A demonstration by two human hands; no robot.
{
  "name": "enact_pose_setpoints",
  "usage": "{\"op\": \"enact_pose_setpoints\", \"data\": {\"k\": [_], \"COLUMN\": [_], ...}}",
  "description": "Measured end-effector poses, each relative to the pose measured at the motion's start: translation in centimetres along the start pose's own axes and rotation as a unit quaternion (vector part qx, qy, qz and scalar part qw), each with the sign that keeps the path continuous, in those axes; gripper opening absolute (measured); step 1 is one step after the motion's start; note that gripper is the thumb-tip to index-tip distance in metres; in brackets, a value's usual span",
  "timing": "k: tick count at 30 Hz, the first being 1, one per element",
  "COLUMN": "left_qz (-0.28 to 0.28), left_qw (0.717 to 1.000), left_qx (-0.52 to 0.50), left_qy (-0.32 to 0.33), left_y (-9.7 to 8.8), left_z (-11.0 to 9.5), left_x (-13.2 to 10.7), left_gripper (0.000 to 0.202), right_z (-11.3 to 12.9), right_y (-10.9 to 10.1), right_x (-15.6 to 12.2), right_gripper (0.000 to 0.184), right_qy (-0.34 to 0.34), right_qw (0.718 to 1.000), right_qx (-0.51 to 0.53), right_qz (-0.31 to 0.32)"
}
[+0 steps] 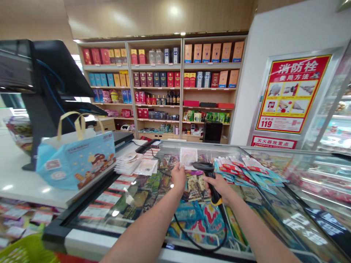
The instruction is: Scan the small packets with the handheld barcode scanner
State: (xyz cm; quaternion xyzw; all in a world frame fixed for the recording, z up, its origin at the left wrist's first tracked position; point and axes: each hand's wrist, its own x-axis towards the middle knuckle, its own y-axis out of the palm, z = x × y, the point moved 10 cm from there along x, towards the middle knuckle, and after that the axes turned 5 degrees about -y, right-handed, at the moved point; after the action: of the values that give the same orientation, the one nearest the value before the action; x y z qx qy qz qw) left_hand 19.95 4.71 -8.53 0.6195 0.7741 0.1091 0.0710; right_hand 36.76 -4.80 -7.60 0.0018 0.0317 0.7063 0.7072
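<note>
Pale packet (188,156) was held beside black scanner (205,167)

"消防栓 使用方法" and "119" were printed on the red poster (293,93), and "灭火器放置点" on the lower sign (274,141). Most print on the blue bag (79,160) was too small to be read. The packet was flat, squarish and whitish, with a faint round outline; it was held over the glass-topped freezer (87,241), its lower edge pinched by the left hand (178,178). The scanner's handle, orange-yellow at its base, was grasped by the right hand (220,187), its head turned toward the packet; whether they touched could not be told. Both forearms were stretched forward.
</note>
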Motion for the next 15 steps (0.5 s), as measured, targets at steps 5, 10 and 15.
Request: {"op": "enact_pose_setpoints", "data": {"k": [5, 10, 15], "left_qz": [-0.035, -0.088, -0.117], "left_qw": [0.999, 0.994, 0.991], "left_qx": [-0.041, -0.071, -0.047], "left_qy": [0.007, -0.013, -0.054], "left_y": [-3.4, -10.0, -15.9], "left_z": [-2.4, -3.3, -4.0], "left_x": [1.3, 2.7, 4.0], "left_gripper": [0.022, 0.024, 0.029], "right_z": [1.4, 2.8, 2.4], "right_y": [4.2, 10.5, 17.1], "right_x": [1.0, 2.3, 3.5], "right_gripper": [0.030, 0.030, 0.024], "right_qy": [-0.001, -0.001, 0.009], "right_qw": [0.999, 0.997, 0.992], "right_qx": [0.021, 0.017, 0.015], "right_qz": [0.048, 0.074, 0.122]}}
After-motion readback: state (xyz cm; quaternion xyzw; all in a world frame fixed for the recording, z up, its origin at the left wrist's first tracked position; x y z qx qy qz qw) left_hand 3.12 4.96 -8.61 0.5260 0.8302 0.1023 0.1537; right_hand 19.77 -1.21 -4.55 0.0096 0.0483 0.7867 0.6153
